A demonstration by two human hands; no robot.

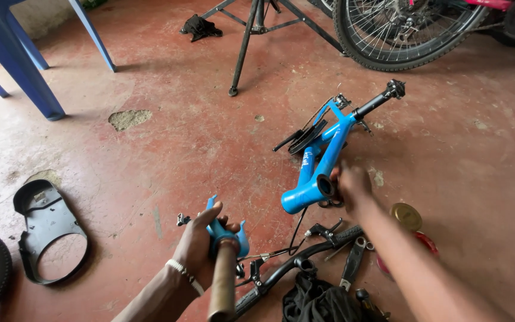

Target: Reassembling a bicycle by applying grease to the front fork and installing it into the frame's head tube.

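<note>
My left hand (201, 241) closed around blue fork (225, 229), my right hand (350, 186) gripping blue bike frame (320, 164) at its head tube, handlebar (296, 265) and spanners (353, 262) on red floor (198, 137)

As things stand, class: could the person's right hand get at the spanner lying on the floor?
Probably yes. The right hand rests at the blue bike frame's open tube end, and the spanner lies just below that forearm on the floor, with nothing covering it.
</note>
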